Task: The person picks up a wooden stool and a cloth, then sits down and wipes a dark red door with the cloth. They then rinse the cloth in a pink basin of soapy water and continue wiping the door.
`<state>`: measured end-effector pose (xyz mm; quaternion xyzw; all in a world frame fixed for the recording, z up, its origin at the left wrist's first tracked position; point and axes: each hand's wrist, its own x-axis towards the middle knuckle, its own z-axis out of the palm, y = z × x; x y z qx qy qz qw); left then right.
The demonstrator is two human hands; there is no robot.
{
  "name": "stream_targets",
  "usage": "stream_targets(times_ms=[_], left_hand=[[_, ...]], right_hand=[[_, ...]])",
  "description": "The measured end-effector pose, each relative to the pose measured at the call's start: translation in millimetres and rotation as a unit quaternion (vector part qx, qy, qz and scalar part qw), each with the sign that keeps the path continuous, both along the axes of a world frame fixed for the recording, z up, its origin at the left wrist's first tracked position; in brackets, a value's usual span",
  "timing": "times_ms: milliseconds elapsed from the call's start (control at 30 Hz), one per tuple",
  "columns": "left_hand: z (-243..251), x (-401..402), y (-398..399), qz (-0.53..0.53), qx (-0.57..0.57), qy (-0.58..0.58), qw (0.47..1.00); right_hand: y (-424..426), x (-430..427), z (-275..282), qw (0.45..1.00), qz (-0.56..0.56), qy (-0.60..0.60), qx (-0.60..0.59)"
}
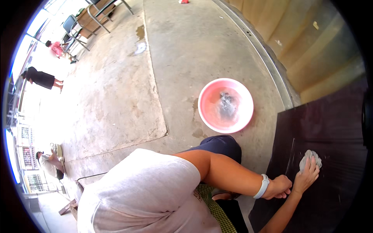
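My right hand (pixel 308 176) presses a wadded grey cloth (pixel 309 158) onto a dark brown, glossy panel (pixel 294 128) at the right. Pale streaks and scratches mark the panel near the cloth. My left hand (pixel 280 187), with a light band on its wrist, is curled beside my right wrist over the same panel. Nothing shows in its fingers, though its palm side is partly hidden. A pink plastic basin (pixel 203 114) of water stands on the floor beyond my left arm, with a grey, shiny patch in the water that I cannot identify.
A metal floor track (pixel 266 55) runs along a yellowish, ribbed wall (pixel 294 38). Damp spots mark the concrete floor (pixel 186 52). Metal-framed chairs (pixel 71 24) stand by a wooden desk (pixel 87 21). Several people are at the far left, one person (pixel 42 78) in dark clothes.
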<state>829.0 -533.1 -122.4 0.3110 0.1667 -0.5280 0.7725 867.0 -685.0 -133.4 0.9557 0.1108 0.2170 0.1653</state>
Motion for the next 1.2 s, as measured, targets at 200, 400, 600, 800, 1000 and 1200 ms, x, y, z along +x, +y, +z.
stream_targets(times_ms=[200,400,600,800,1000,1200], left_hand=[[-52.0,9.0,-8.0,0.071,0.005,-0.018,0.997],[-45.5,19.5,4.8,0.095,0.084,-0.024,0.992],[-7.4,16.7,76.3,0.134,0.035,0.041,0.989],[-58.4,-6.7,97.4,0.299,0.212,-0.437,0.822],[-31.8,-51.4,183.4,0.318,0.244,-0.541,0.739],[-19.1,-64.9,232.6,0.359,0.270,-0.591,0.670]], right_hand=[[-14.1,-18.1,-90.3,0.931,0.229,0.152,0.242],[3.3,-69.5,-89.3,0.858,0.001,0.191,0.476],[120.2,-97.7,19.0,0.800,-0.086,0.216,0.554],[165.7,-80.2,-2.7,0.699,-0.057,0.216,0.680],[181.7,-18.1,-32.4,0.654,0.028,0.287,0.700],[205.9,28.1,-56.6,0.614,0.057,0.299,0.728]])
